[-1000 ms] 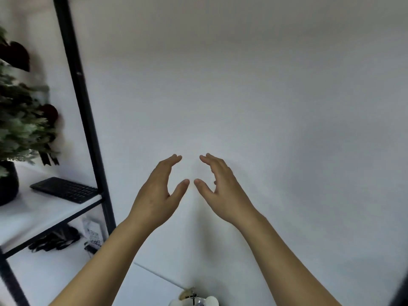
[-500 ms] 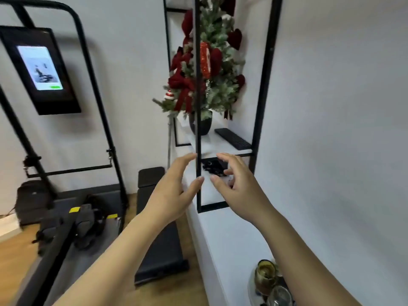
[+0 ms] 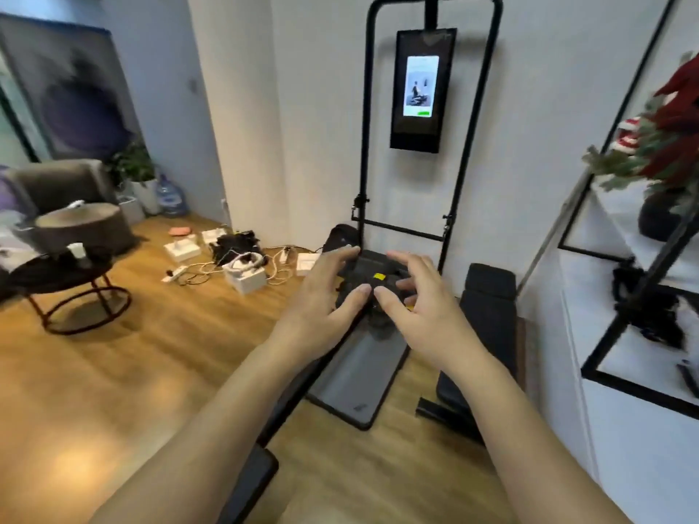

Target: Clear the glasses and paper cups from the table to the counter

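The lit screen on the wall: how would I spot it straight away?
Find the tall black tube frame standing against the white wall, straight ahead above both hands. Inside it hangs a narrow dark upright panel with a glowing white picture; nothing else there is lit.

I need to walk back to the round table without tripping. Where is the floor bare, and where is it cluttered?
Bare wood floor stretches from the round black table toward the left hand. Crowded: white boxes and cables by the wall, and the exercise machine below the right hand. Both hands are empty.
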Action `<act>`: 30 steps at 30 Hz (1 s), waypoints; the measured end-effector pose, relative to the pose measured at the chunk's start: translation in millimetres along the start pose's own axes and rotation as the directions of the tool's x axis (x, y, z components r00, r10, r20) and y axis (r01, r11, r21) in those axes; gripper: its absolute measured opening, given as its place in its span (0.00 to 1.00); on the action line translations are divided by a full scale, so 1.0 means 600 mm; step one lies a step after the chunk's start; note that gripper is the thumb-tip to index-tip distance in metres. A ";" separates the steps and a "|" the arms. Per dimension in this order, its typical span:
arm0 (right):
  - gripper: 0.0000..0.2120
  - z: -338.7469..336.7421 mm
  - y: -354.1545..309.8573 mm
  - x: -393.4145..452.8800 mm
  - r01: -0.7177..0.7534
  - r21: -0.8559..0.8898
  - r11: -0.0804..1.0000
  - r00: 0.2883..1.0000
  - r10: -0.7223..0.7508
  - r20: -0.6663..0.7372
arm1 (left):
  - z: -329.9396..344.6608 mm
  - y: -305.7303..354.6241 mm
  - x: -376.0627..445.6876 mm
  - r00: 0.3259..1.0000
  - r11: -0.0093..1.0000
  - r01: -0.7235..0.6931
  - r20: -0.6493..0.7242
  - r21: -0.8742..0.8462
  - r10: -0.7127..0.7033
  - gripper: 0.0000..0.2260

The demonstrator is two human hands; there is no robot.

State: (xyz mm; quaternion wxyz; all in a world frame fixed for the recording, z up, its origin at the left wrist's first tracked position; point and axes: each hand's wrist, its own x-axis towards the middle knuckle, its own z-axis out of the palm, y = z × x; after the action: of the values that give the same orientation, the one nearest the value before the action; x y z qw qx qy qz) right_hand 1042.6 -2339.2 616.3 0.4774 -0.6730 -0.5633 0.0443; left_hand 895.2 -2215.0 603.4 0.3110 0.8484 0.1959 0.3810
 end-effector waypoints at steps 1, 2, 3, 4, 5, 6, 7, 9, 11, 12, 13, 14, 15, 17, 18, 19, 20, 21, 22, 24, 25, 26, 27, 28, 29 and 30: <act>0.23 0.055 -0.030 0.000 0.023 0.017 1.000 0.999 -0.023 0.032 | -0.051 -0.026 -0.035 0.999 0.999 0.033 -0.026 0.029 -0.033 0.24; 0.23 0.107 -0.059 -0.001 0.047 0.033 0.998 0.997 -0.049 0.058 | -0.099 -0.049 -0.071 0.997 0.996 0.067 -0.049 0.051 -0.065 0.24; 0.23 0.164 -0.092 -0.005 0.066 0.054 0.996 0.994 -0.070 0.084 | -0.151 -0.074 -0.112 0.993 0.992 0.102 -0.069 0.069 -0.097 0.24; 0.22 0.219 -0.123 -0.010 0.076 0.079 0.994 0.990 -0.085 0.111 | -0.201 -0.096 -0.153 0.988 0.987 0.132 -0.088 0.088 -0.124 0.24; 0.22 0.264 -0.150 -0.016 0.084 0.100 0.991 0.987 -0.096 0.131 | -0.241 -0.113 -0.187 0.983 0.981 0.163 -0.105 0.102 -0.152 0.23; 0.22 0.319 -0.184 -0.023 0.093 0.127 0.988 0.982 -0.112 0.154 | -0.290 -0.135 -0.227 0.975 0.973 0.199 -0.129 0.121 -0.183 0.23; 0.23 0.368 -0.215 -0.029 0.109 0.154 0.982 0.975 -0.135 0.174 | -0.334 -0.152 -0.262 0.966 0.964 0.228 -0.156 0.140 -0.205 0.23; 0.23 0.466 -0.277 -0.035 0.120 0.207 0.971 0.960 -0.167 0.226 | -0.420 -0.183 -0.332 0.943 0.941 0.291 -0.221 0.174 -0.250 0.23; 0.24 0.547 -0.334 -0.040 0.114 0.242 0.964 0.947 -0.179 0.266 | -0.491 -0.209 -0.392 0.913 0.917 0.359 -0.271 0.174 -0.306 0.23; 0.25 0.587 -0.362 -0.042 0.125 0.260 0.958 0.937 -0.200 0.286 | -0.526 -0.221 -0.421 0.896 0.905 0.390 -0.297 0.170 -0.330 0.22; 0.25 0.626 -0.387 -0.043 0.138 0.278 0.951 0.924 -0.225 0.309 | -0.560 -0.232 -0.446 0.882 0.896 0.411 -0.323 0.170 -0.344 0.22; 0.25 0.663 -0.408 -0.044 0.150 0.289 0.946 0.911 -0.246 0.332 | -0.591 -0.245 -0.467 0.868 0.886 0.431 -0.347 0.170 -0.356 0.21; 0.25 0.692 -0.425 -0.044 0.165 0.289 0.943 0.898 -0.264 0.352 | -0.615 -0.257 -0.483 0.854 0.878 0.450 -0.367 0.164 -0.369 0.21; 0.25 0.767 -0.463 -0.039 0.182 0.272 0.945 0.878 -0.281 0.389 | -0.672 -0.292 -0.519 0.814 0.853 0.499 -0.422 0.154 -0.400 0.21; 0.25 0.792 -0.474 -0.034 0.184 0.262 0.947 0.875 -0.280 0.395 | -0.691 -0.306 -0.529 0.802 0.846 0.510 -0.442 0.156 -0.402 0.21; 0.25 0.823 -0.485 -0.029 0.185 0.260 0.948 0.871 -0.281 0.403 | -0.711 -0.322 -0.540 0.789 0.837 0.525 -0.459 0.157 -0.409 0.21; 0.26 0.848 -0.492 -0.025 0.194 0.260 0.946 0.866 -0.290 0.409 | -0.727 -0.338 -0.549 0.780 0.829 0.537 -0.468 0.159 -0.416 0.21; 0.26 0.883 -0.502 -0.018 0.195 0.260 0.946 0.859 -0.293 0.420 | -0.749 -0.360 -0.558 0.769 0.818 0.553 -0.476 0.160 -0.427 0.21; 0.26 0.916 -0.511 -0.012 0.192 0.258 0.947 0.853 -0.291 0.433 | -0.769 -0.381 -0.566 0.757 0.806 0.570 -0.483 0.158 -0.440 0.21; 0.27 0.988 -0.531 0.010 0.189 0.253 0.949 0.845 -0.289 0.450 | -0.819 -0.431 -0.573 0.743 0.792 0.590 -0.490 0.157 -0.457 0.20; 0.27 1.019 -0.539 0.020 0.188 0.256 0.948 0.839 -0.291 0.460 | -0.841 -0.454 -0.571 0.737 0.784 0.600 -0.490 0.157 -0.465 0.21; 0.27 1.058 -0.548 0.037 0.181 0.262 0.948 0.833 -0.289 0.472 | -0.871 -0.483 -0.565 0.731 0.778 0.609 -0.492 0.156 -0.473 0.21; 0.27 1.093 -0.557 0.055 0.169 0.267 0.949 0.828 -0.284 0.484 | -0.901 -0.511 -0.557 0.725 0.772 0.617 -0.494 0.153 -0.480 0.21; 0.27 1.131 -0.566 0.079 0.160 0.268 0.950 0.824 -0.278 0.493 | -0.933 -0.543 -0.544 0.721 0.771 0.619 -0.497 0.148 -0.484 0.21; 0.27 1.164 -0.574 0.102 0.151 0.266 0.952 0.820 -0.271 0.505 | -0.964 -0.573 -0.530 0.717 0.771 0.622 -0.497 0.137 -0.489 0.21; 0.27 1.190 -0.580 0.121 0.145 0.262 0.954 0.813 -0.266 0.518 | -0.989 -0.598 -0.517 0.711 0.772 0.625 -0.494 0.117 -0.500 0.21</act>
State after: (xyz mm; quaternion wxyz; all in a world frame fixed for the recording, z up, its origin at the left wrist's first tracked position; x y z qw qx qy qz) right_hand 393.1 -1889.2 506.4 0.3670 -0.5125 -0.7377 0.2420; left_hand 208.7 -1905.2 504.3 0.2395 0.6736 0.5627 0.4149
